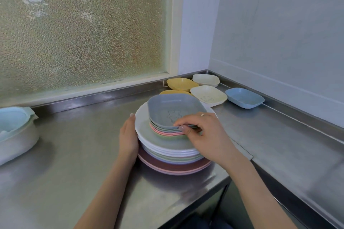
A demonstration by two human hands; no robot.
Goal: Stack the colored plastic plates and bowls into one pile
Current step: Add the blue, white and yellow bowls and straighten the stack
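Observation:
A pile of round plates (167,152), white over green and pink-brown ones, stands mid-counter. On it sits a smaller stack of squarish bowls (167,130), pink and green, topped by a grey-blue bowl (171,107). My right hand (202,134) pinches the near edge of the small bowls with thumb and fingers. My left hand (128,135) rests flat against the left side of the plate pile. Behind the pile lie loose bowls: two yellow (181,83) (173,92), two cream (205,79) (208,95) and a blue one (244,97).
The steel counter (74,154) runs into a corner under a frosted window (83,24). A pale blue and white container (14,132) stands at the left. The counter's front edge drops off at the lower right.

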